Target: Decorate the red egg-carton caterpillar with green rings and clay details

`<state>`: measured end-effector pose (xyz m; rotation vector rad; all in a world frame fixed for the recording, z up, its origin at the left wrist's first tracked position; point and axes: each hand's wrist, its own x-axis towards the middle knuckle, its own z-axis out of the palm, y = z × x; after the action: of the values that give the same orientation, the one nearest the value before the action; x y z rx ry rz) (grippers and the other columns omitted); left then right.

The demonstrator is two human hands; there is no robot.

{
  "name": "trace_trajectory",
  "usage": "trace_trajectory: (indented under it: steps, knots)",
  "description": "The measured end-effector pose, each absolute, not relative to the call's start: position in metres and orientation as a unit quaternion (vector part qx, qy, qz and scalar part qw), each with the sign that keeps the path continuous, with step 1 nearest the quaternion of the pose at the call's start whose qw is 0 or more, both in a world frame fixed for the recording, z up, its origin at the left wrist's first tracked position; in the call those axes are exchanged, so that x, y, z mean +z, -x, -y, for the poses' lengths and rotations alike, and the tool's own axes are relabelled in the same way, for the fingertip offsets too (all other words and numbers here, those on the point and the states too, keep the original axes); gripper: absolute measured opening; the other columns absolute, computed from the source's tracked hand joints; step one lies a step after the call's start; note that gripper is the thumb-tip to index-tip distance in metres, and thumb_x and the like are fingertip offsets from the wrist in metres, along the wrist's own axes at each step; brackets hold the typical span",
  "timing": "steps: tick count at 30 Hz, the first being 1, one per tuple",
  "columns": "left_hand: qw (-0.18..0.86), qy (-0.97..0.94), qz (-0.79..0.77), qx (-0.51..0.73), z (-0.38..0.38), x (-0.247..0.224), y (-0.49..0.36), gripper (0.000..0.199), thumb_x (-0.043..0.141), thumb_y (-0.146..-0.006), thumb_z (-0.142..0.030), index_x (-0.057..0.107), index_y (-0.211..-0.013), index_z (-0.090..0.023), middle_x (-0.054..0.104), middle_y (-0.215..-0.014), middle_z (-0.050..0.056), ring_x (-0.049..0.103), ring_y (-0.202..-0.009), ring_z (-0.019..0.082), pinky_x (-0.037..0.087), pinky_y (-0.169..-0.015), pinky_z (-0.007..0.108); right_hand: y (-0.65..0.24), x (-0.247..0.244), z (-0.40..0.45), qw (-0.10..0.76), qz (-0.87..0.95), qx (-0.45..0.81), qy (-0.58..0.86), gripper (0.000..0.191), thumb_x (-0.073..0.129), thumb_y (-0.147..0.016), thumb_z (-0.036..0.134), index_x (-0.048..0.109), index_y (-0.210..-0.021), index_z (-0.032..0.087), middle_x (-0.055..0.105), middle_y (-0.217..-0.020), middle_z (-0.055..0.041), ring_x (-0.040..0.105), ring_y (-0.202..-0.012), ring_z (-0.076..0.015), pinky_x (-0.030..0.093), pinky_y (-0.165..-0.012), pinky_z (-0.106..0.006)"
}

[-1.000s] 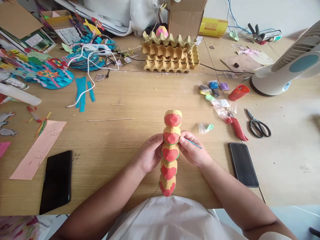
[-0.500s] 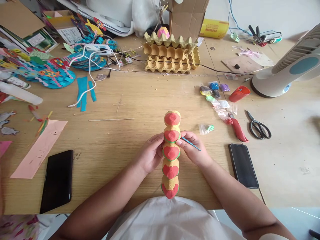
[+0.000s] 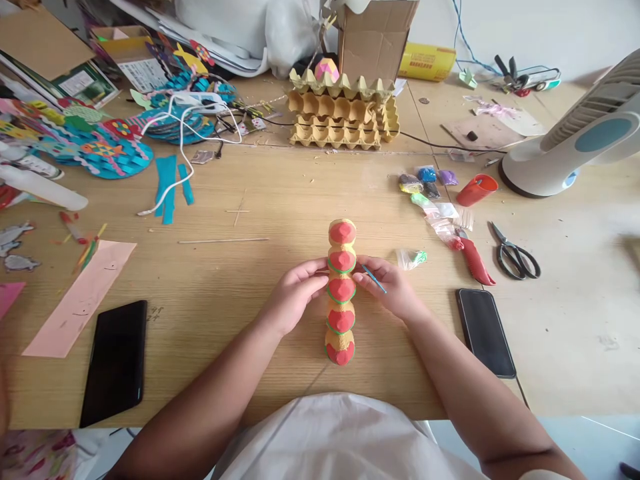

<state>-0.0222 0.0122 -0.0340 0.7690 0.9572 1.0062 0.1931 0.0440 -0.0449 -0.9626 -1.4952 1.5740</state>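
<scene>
In the head view, the red-and-yellow cup strip (image 3: 341, 290) runs from twelve to six o'clock over the table (image 3: 225, 280). At nine, the left hand (image 3: 294, 293) meets its edge, whether pinching I cannot tell; at three, the right hand (image 3: 390, 288) pinches a blue stick (image 3: 374, 278). Egg cartons (image 3: 345, 107) sit at twelve.

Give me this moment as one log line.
left hand: holding carton strip by left edge | right hand: at its right edge, holding blue stick | scissors: on table, right
</scene>
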Motion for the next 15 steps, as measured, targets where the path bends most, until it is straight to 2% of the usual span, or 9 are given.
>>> trace_trajectory:
  steps: [3, 8, 15]
  knots:
    - [0.637, -0.420, -0.477, 0.436, -0.013, -0.041, 0.024, 0.039, 0.071, -0.089, -0.029, 0.075, -0.127, -0.019, 0.077, -0.126, 0.010, 0.070, -0.116, 0.027, 0.051, -0.104, 0.039, -0.195, -0.047, -0.045, 0.362, 0.624, 0.560, 0.407, 0.029, 0.068, -0.096, 0.045, 0.077, -0.114, 0.024, 0.078, -0.101, -0.0049, 0.070, -0.095, -0.0234, 0.056, -0.087, -0.036]
    - [0.542, -0.496, -0.541, 0.409, -0.015, -0.049, 0.025, 0.039, 0.068, -0.092, -0.031, 0.075, -0.129, -0.020, 0.079, -0.117, 0.008, 0.071, -0.107, 0.026, 0.054, -0.094, 0.035, -0.191, -0.053, -0.044, 0.342, 0.695, 0.418, 0.474, 0.020, 0.063, -0.097, 0.034, 0.078, -0.101, 0.022, 0.074, -0.084, -0.0042, 0.063, -0.075, -0.0198, 0.049, -0.070, -0.032]
    - [0.506, -0.517, -0.569, 0.390, -0.016, -0.048, 0.026, 0.029, 0.072, -0.089, -0.034, 0.080, -0.113, -0.021, 0.081, -0.098, 0.006, 0.073, -0.085, 0.023, 0.055, -0.078, 0.032, -0.190, -0.053, -0.044, 0.274, 0.762, 0.306, 0.500, 0.017, 0.060, -0.096, 0.024, 0.076, -0.097, 0.019, 0.071, -0.080, -0.0052, 0.061, -0.071, -0.0190, 0.045, -0.068, -0.032]
